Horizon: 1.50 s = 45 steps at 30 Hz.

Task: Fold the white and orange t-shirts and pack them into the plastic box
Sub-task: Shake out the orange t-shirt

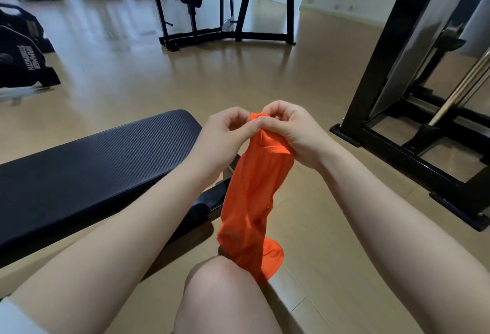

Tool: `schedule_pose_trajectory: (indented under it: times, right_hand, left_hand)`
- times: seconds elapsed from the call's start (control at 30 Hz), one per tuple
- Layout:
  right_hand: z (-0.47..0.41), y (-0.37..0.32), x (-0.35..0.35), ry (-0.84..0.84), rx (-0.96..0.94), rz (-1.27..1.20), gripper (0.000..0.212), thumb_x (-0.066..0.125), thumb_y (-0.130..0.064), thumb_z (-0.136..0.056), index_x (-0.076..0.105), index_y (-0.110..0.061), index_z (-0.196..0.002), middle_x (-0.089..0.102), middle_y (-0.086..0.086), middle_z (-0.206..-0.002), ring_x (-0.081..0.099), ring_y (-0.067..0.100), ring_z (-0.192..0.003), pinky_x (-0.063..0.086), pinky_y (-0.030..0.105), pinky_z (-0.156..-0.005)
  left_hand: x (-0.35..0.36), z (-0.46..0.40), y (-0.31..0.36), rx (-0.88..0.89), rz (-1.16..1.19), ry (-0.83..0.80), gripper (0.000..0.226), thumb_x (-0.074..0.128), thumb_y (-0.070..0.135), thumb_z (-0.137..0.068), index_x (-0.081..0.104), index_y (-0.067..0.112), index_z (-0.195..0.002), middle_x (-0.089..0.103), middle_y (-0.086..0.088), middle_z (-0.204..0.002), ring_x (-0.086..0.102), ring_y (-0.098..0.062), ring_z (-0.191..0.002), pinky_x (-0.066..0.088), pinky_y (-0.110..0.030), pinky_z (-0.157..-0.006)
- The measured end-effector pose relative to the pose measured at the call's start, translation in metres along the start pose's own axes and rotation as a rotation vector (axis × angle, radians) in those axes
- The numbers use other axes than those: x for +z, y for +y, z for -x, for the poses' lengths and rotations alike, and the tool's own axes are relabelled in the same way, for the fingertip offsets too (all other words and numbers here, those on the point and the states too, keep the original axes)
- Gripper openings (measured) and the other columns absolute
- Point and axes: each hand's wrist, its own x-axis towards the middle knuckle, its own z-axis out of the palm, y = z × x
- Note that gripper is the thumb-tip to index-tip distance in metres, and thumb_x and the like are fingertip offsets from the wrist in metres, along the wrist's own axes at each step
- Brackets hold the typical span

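A: Left of our hands lies the dark padded desk (87, 164), with nothing on the part we can see. What step do we reckon we are at?

B: Early, we judge. Our left hand (225, 137) is closed in a pinch on the top edge of the orange t-shirt (252, 195), and our right hand (289, 127), touching it, is curled shut on the same bunched edge. The shirt hangs down between our forearms in a loose tube, its lower end sagging just past our knee (220, 280), below the hands.

A: So not folded yet?

B: No. We seem to be finding an edge, perhaps the collar or hem; we cannot tell which. Next we would need to draw the hands apart to spread the cloth, then lay it flat on the desk to the left.

A: And the plastic box, the white t-shirt?

B: Neither is in view, so we cannot say what the box holds.
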Motion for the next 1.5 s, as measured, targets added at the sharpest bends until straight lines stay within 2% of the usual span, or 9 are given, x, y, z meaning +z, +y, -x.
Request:
schedule_pose_trajectory:
  times: [0.13,0.23,0.37,0.5,0.77,0.97,1.23,1.33,1.5]
  right_hand:
    - [0.003,0.009,-0.008,-0.075,-0.011,-0.048,0.015,0.062,-0.002,-0.084,0.057,-0.011,-0.095,0.061,-0.003,-0.074,0.059,0.006,-0.064,0.049,0.02,-0.064]
    - [0.013,0.018,-0.006,-0.025,-0.088,0.202,0.021,0.065,-0.002,-0.082,0.058,-0.007,-0.101,0.063,0.001,-0.09,0.064,0.009,-0.079,0.054,0.02,-0.075]
    - [0.023,0.033,0.002,0.017,-0.078,0.32,0.021,0.066,-0.01,-0.083,0.06,-0.016,-0.102,0.065,-0.001,-0.099,0.065,0.013,-0.093,0.056,0.027,-0.082]
    - [0.026,0.061,0.002,-0.125,0.044,0.41,0.024,0.064,-0.024,-0.085,0.06,-0.016,-0.107,0.067,0.002,-0.101,0.066,0.016,-0.093,0.057,0.031,-0.082]
    - [0.027,0.121,-0.006,-0.068,0.258,0.886,0.021,0.048,0.003,-0.071,0.063,-0.005,-0.084,0.069,0.012,-0.09,0.063,0.029,-0.089,0.051,0.039,-0.075]
    - [0.034,0.118,-0.022,0.319,0.479,0.192,0.031,0.029,-0.002,-0.09,0.054,-0.014,-0.076,0.053,0.007,-0.071,0.05,0.019,-0.063,0.044,0.029,-0.062]
    - [0.023,0.059,-0.026,0.424,0.216,-0.356,0.016,0.05,-0.002,-0.086,0.06,-0.014,-0.081,0.059,0.0,-0.066,0.05,0.012,-0.06,0.03,0.024,-0.057]
    - [0.004,0.037,-0.038,0.377,0.143,-0.306,0.023,0.042,-0.005,-0.09,0.061,-0.014,-0.082,0.057,0.003,-0.074,0.05,0.015,-0.067,0.035,0.025,-0.062]
    - [-0.063,0.006,-0.021,0.315,-0.035,0.25,0.024,0.044,-0.007,-0.096,0.062,-0.001,-0.11,0.063,0.001,-0.089,0.056,0.002,-0.07,0.044,0.013,-0.064]
  left_hand:
    - [0.006,-0.002,0.011,0.053,0.14,0.112,0.013,0.065,0.018,-0.084,0.064,0.023,-0.072,0.065,0.012,-0.075,0.058,0.01,-0.067,0.042,-0.004,-0.063]
    - [0.003,-0.008,0.017,0.107,0.18,0.134,0.013,0.066,0.017,-0.083,0.065,0.024,-0.073,0.069,0.007,-0.091,0.062,0.004,-0.077,0.046,-0.009,-0.07]
    - [-0.003,-0.017,0.024,0.196,0.237,0.17,0.016,0.065,0.013,-0.083,0.069,0.025,-0.072,0.069,0.004,-0.073,0.062,-0.012,-0.07,0.054,-0.029,-0.076]
    - [-0.001,-0.016,0.03,0.21,0.28,0.239,0.02,0.064,0.009,-0.085,0.069,0.025,-0.073,0.068,0.009,-0.063,0.06,-0.009,-0.064,0.053,-0.025,-0.07]
    - [-0.015,-0.008,0.037,0.21,0.491,0.433,0.012,0.057,0.009,-0.09,0.064,0.017,-0.085,0.061,0.003,-0.074,0.057,-0.002,-0.061,0.047,-0.016,-0.058]
    - [-0.03,0.004,0.016,0.13,0.306,0.509,0.02,0.046,0.011,-0.096,0.053,0.023,-0.082,0.05,0.005,-0.072,0.051,0.01,-0.048,0.038,-0.006,-0.047]
    - [-0.046,0.004,-0.002,-0.07,0.084,0.334,0.024,0.049,0.014,-0.092,0.054,0.018,-0.069,0.05,-0.002,-0.066,0.048,-0.014,-0.061,0.04,-0.028,-0.061]
    - [-0.051,0.004,0.002,-0.013,0.024,0.333,0.017,0.057,0.013,-0.089,0.054,0.024,-0.076,0.055,-0.002,-0.067,0.051,-0.017,-0.063,0.041,-0.033,-0.064]
    - [-0.065,0.0,0.011,0.017,-0.016,0.263,0.024,0.052,0.009,-0.092,0.062,0.024,-0.075,0.054,-0.003,-0.069,0.047,-0.014,-0.061,0.039,-0.029,-0.061]
